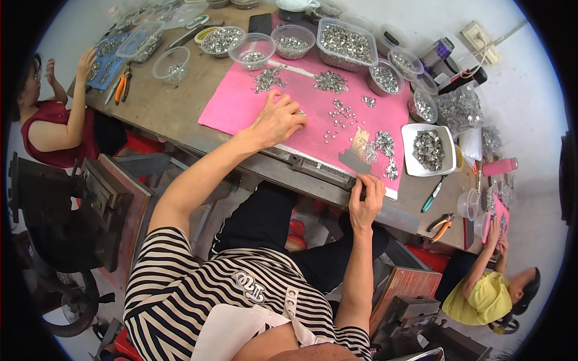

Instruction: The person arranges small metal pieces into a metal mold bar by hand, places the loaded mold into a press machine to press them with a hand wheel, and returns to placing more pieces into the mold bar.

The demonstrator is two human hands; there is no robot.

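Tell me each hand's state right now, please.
Left hand: curled over flat pink cloth; grip unclear.
Right hand: apparently closed on a long dark metal bar.

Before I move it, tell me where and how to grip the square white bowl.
Probably pinch the near rim of the white bowl, right hand from your side: that edge stands free, while a clear bag crowds its far right corner.

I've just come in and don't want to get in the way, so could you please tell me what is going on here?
Small metal pieces lie in loose clusters on a pink cloth. The person's left hand is over the cloth with curled fingers; whether it holds a piece is hidden. The right hand is at the right end of a narrow metal rail along the front edge. More pieces fill a square white bowl on the right.
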